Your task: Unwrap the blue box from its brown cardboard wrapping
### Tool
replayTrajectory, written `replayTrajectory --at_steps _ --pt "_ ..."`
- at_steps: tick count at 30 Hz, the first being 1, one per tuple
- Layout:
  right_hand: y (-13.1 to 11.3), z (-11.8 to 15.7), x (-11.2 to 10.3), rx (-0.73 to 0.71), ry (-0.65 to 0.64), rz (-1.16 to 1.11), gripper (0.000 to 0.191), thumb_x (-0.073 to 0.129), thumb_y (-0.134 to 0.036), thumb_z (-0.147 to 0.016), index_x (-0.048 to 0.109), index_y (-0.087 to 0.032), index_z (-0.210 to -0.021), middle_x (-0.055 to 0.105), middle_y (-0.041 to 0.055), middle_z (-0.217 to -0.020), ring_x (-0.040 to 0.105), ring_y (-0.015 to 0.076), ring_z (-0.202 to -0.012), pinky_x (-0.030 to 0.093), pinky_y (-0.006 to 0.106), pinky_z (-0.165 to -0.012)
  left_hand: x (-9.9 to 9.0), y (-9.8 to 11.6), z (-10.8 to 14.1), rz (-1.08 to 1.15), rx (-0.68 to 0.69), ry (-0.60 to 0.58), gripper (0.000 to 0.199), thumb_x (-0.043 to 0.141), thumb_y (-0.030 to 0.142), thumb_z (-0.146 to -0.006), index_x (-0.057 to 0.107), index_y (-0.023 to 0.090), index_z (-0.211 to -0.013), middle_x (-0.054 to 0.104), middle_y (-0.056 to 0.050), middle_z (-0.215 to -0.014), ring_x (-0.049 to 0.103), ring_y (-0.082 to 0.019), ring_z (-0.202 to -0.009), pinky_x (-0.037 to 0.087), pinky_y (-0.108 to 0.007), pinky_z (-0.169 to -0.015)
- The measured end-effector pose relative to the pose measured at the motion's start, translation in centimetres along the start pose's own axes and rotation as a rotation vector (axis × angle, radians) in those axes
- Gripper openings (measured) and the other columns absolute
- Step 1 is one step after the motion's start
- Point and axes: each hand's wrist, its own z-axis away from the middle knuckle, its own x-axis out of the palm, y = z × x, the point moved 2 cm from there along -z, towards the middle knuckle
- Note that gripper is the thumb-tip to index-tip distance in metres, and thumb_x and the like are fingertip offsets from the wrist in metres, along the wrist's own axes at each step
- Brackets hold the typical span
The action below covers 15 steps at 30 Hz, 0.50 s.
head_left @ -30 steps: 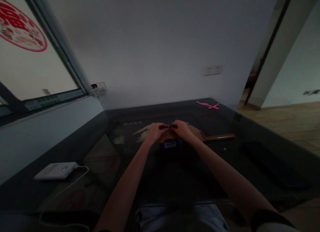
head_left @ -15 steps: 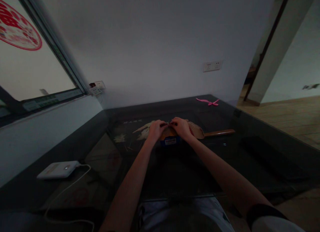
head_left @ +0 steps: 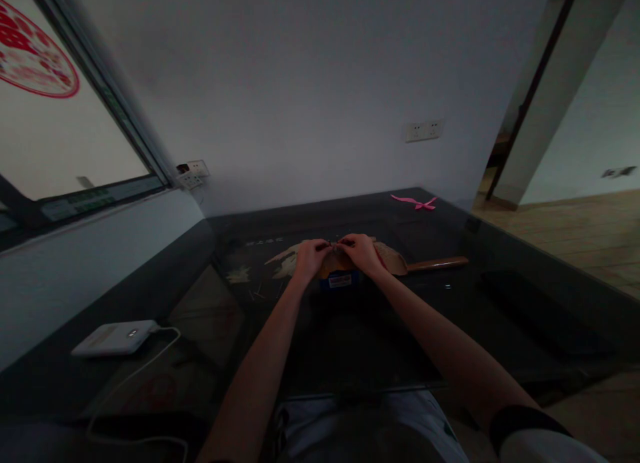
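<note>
Both hands meet over the middle of a dark glossy table. My left hand is closed, its fingertips pinching something small and dark. My right hand is closed too, its fingertips close to the left ones at the same small object, too tiny to make out. Just below the hands stands a blue box with a white label and something orange on top. A woven tan fan with a brown handle lies behind and to the right, partly hidden by my right hand and wrist.
A white power bank with a cable lies at the left. A pink ribbon rests near the far edge, and a dark flat object lies at the right. Wall sockets are behind the table.
The fingertips have shifted slightly around the small object, with a small gap now between them. The view has moved a little.
</note>
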Motion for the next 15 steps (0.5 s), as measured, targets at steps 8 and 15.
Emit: replayTrajectory --at_steps 8,15 --pt "0.1 0.0 -0.1 0.020 -0.020 0.026 0.013 0.063 -0.026 -0.077 0.073 -0.017 -0.078 0.073 0.0065 -0.080 0.065 0.0177 -0.071 0.046 0.025 -0.067 -0.6 0.7 0.3 0.163 -0.029 0.081 0.014 0.061 0.025 -0.076 0.070 0.014 -0.074 0.070 -0.005 -0.077 0.062 -0.016 -0.073 0.044 -0.026 -0.070" --pt "-0.4 0.3 -0.3 0.023 -0.013 0.070 0.013 0.062 -0.026 -0.077 0.073 -0.019 -0.077 0.072 0.0053 -0.076 0.064 0.0178 -0.070 0.045 0.026 -0.066 -2.4 -2.3 0.3 0.432 -0.198 0.182 0.028 0.060 0.038 -0.073 0.068 0.011 -0.077 0.067 -0.004 -0.070 0.058 -0.013 -0.061 0.044 -0.022 -0.057"
